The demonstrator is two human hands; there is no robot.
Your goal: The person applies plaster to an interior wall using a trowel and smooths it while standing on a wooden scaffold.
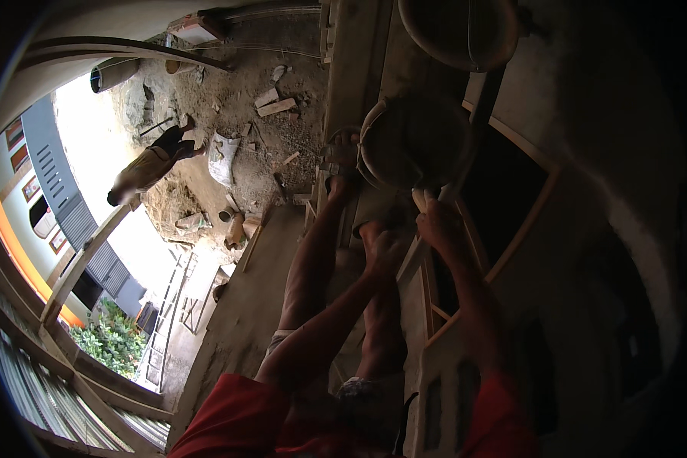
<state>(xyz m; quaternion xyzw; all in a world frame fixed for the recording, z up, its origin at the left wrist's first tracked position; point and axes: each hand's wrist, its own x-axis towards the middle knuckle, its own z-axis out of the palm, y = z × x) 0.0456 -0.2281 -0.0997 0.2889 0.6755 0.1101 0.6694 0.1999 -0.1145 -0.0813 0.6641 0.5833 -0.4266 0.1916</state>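
In front of me a round bucket (374,126) stands on the planks, with dark grey material inside that looks like mortar. My right hand (439,223) is at the bucket's near rim, closed around a short pale handle (420,200). The handle's far end points into the bucket, where shadow hides the tool's head. My left hand (383,248) is lower and to the left, just in front of my foot and apart from the bucket. Its fingers are too dark to make out.
A second round tub (458,38) sits farther ahead. Narrow planks (351,84) run under my bare feet, high above rubble ground (259,61). Below left, another person (149,168) stands near a white sack (223,160). A framed dark opening (504,198) is at my right.
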